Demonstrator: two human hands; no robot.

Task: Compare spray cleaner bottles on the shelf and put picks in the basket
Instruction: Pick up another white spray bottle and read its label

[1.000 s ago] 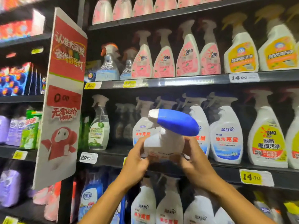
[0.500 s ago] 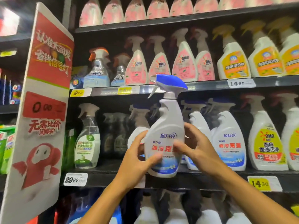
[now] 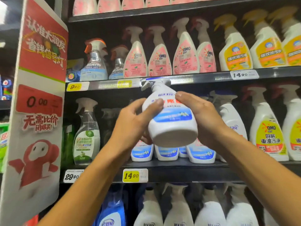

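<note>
White spray bottle (image 3: 171,118), blue-and-white label, blue-topped trigger; tilted, base toward camera, nozzle pointing away and up. Held in front of middle shelf (image 3: 179,167), above matching bottles (image 3: 166,152) standing there.

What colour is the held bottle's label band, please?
Blue, on the white spray bottle; head view.

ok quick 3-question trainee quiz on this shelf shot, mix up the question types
1. True or false: both hands grip the white spray bottle.
2. Which end of that bottle tips toward the camera? A) trigger B) base C) neither
3. Fill in: the yellow price tag on the shelf edge below the held bottle reads ____.

Key:
1. True: the left hand and right hand wrap its sides.
2. B: the base faces the camera and the trigger points toward the shelf.
3. 14.90
</note>
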